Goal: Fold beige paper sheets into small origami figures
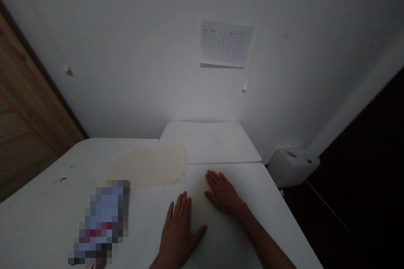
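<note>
A pale cream sheet (199,206), probably paper, lies on the white table under both of my hands. My left hand (179,229) rests flat along its left side, with the thumb spread toward the middle. On the far right part of the sheet lies my right hand (223,192), palm down and fingers stretched forward. Neither hand grips anything. The sheet's near part blends into the tabletop in the dim light. Beyond my left hand is a loosely squared pile of similar cream sheets (151,166).
A pixelated blue-grey item with a red band (102,218) is at the left on the table (41,218). A white plastic container (293,166) stands on the dark floor at right. A printed chart (225,44) hangs on the wall. A wooden door (28,92) is at far left.
</note>
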### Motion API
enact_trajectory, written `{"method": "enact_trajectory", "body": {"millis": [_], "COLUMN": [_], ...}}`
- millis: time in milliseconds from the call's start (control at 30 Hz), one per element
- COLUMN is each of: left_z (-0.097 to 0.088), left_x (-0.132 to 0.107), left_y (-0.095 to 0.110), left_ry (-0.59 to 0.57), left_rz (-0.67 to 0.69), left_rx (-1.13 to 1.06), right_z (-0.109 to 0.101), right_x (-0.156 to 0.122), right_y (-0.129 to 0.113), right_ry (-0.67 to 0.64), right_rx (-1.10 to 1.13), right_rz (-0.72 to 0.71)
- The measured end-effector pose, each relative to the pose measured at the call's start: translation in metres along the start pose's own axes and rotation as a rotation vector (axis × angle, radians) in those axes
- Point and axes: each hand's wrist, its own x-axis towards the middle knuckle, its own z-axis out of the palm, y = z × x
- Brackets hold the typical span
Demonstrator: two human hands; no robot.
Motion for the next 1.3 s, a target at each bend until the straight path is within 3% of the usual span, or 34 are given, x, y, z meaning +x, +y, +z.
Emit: {"method": "enact_trajectory", "body": {"millis": [233,633,933,1100,1300], "left_z": [-0.002,0.0,0.001,-0.005,-0.008], "left_x": [-0.001,-0.001,-0.001,0.0,0.006], "left_y": [0.002,0.001,0.001,0.007,0.021], "left_ry": [-0.004,0.002,0.054,0.106,0.019], "left_rz": [-0.018,-0.009,0.007,0.055,0.163], "left_rx": [-0.01,0.033,0.016,-0.02,-0.123], "right_z": [-0.001,0.003,-0.001,-0.002,0.008], "right_x": [0.006,0.01,-0.012,-0.041,-0.06], "right_y": [0.03,0.04,0.057,0.057,0.049], "right_ry": [-0.004,0.026,0.397,0.484,0.532], "right_rx": [-0.056,-0.082,-0.095,0.09,0.162], "right_rz": [0.068,0.153,0.273,0.23,0.248]}}
